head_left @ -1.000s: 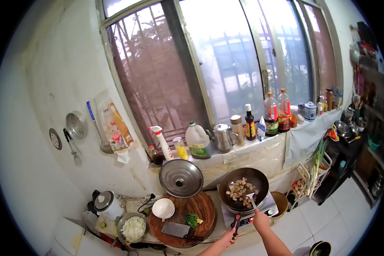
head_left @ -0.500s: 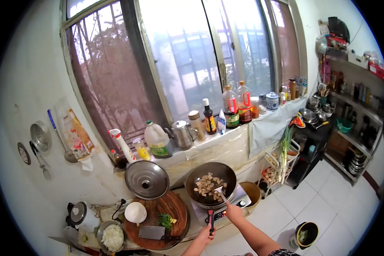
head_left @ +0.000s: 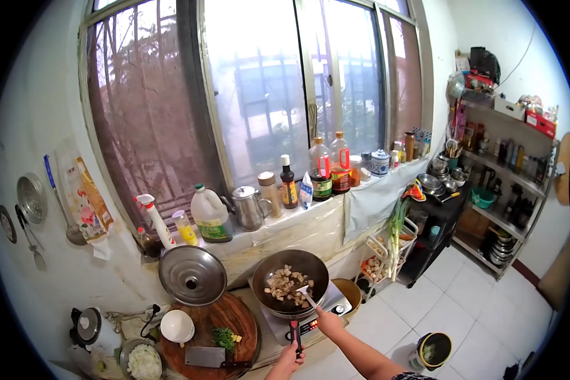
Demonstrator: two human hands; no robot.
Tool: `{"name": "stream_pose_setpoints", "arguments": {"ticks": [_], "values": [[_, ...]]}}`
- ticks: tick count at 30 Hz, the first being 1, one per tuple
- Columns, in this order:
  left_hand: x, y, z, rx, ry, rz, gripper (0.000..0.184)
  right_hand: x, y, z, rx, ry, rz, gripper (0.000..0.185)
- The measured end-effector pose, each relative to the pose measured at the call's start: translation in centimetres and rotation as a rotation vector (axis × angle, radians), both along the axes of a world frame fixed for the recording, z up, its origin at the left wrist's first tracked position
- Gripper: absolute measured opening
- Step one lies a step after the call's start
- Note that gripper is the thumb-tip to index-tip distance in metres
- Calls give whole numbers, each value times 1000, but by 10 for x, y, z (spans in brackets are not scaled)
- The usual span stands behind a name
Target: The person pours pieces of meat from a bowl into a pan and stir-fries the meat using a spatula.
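Note:
A dark wok [head_left: 316, 271] sits on an induction cooker [head_left: 339, 309], with browned meat cubes [head_left: 285, 282] spread over its bottom. My left hand [head_left: 289, 358] is closed around the wok's black and red handle [head_left: 295, 335]. In my right hand [head_left: 329, 323] is a spatula [head_left: 306, 294], its blade down among the meat at the right side of the wok. Left of the cooker, a round wooden chopping board [head_left: 244, 315] carries a cleaver [head_left: 205, 357], chopped greens [head_left: 222, 337], small yellow pieces and a white bowl [head_left: 177, 326].
A metal lid [head_left: 192, 275] leans against the wall behind the board. Bottles and a steel kettle [head_left: 249, 209] line the windowsill. A bowl of pale chopped vegetable [head_left: 144, 361] stands at the lower left. On the right are a vegetable rack [head_left: 386, 256], a bin [head_left: 434, 350] and shelves [head_left: 510, 171].
The whole view has shifted, so the scene sits further left. Both hands keep their holds on the wok handle and spatula, and the meat pieces lie slightly differently.

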State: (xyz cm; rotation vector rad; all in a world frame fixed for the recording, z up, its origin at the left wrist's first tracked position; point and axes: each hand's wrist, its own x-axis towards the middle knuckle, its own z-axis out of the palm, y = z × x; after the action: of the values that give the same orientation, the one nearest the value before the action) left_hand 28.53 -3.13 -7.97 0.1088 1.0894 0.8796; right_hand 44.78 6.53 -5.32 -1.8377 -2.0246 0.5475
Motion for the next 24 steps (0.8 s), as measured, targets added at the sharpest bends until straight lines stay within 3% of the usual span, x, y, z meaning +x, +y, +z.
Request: {"name": "stream_pose_setpoints", "arguments": {"ticks": [15,24], "values": [[-2,2,-6,66,-92,-68,26,-35,-8,3,-88,-192,-78,41],[-18,3,5,120,-150,-273,20,-78,-10,6,-30,-267,-185,36]]}}
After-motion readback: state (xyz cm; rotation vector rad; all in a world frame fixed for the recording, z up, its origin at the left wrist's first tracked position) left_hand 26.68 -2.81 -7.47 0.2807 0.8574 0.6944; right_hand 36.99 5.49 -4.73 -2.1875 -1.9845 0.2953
